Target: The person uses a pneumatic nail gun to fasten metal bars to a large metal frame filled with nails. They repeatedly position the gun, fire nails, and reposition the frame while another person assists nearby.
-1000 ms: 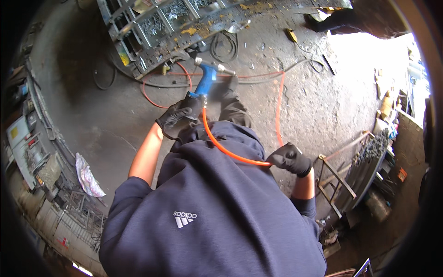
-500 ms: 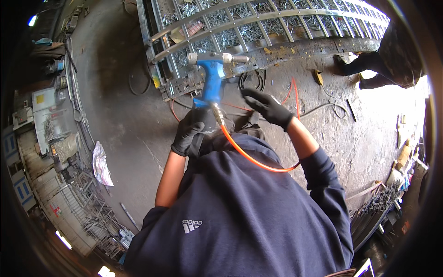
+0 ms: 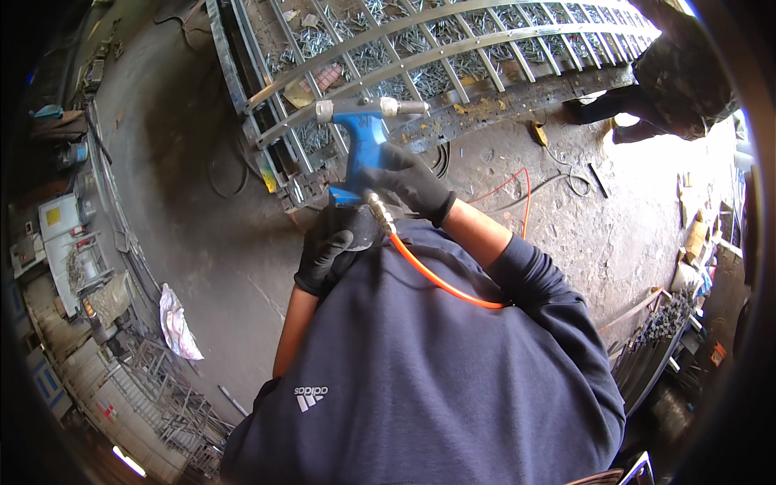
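A blue air rivet gun [image 3: 365, 144] stands upright before my body, its grey-white barrel lying crosswise on top and the nose to the right. My gloved left hand [image 3: 330, 252] is closed around its dark base from below. My gloved right hand [image 3: 411, 183] grips the blue handle from the right, its fingertips partly hidden behind it. An orange air hose [image 3: 440, 280] runs from a metal fitting [image 3: 377, 212] at the base across the front of my sweatshirt.
Beyond the gun, a slatted metal frame [image 3: 436, 53] lies over a bench strewn with small rivets [image 3: 368, 31]. Another person [image 3: 687, 81] stands at the far right. Cables [image 3: 558, 174] cross the floor, and metal racks [image 3: 166, 388] line the left.
My right hand has moved left from the air and taken hold of the rivet gun's handle. The left hand keeps its hold. The view has shifted slightly.
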Tool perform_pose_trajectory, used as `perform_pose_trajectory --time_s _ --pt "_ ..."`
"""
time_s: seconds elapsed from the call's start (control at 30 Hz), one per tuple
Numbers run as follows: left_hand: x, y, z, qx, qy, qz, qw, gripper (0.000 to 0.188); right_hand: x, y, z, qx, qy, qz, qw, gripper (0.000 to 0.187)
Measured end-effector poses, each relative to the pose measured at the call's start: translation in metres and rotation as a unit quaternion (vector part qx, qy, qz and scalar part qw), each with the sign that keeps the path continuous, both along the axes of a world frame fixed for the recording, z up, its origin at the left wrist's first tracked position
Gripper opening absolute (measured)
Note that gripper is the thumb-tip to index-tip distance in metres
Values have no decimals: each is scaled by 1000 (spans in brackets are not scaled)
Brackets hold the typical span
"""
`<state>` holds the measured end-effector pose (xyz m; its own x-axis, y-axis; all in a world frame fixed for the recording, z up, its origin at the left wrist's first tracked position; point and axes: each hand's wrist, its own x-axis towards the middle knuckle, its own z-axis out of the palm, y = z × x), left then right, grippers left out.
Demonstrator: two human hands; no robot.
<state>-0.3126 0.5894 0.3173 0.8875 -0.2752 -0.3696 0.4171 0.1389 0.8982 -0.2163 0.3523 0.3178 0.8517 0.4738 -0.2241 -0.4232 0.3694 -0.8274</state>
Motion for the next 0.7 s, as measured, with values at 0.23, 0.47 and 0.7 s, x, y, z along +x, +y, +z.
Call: perform_pose_trajectory --time_s 0.23,0.47,0.7 --pt "62 51 3 -94 50 -79 991 86 27 45 -3 51 56 -55 996 29" --pt "92 46 -7 -125 7 -75 989 93 55 49 3 -57 34 -12 998 67" --pt "92 12 -40 210 -187 -69 957 114 112 53 -14 -104 239 -24 965 31"
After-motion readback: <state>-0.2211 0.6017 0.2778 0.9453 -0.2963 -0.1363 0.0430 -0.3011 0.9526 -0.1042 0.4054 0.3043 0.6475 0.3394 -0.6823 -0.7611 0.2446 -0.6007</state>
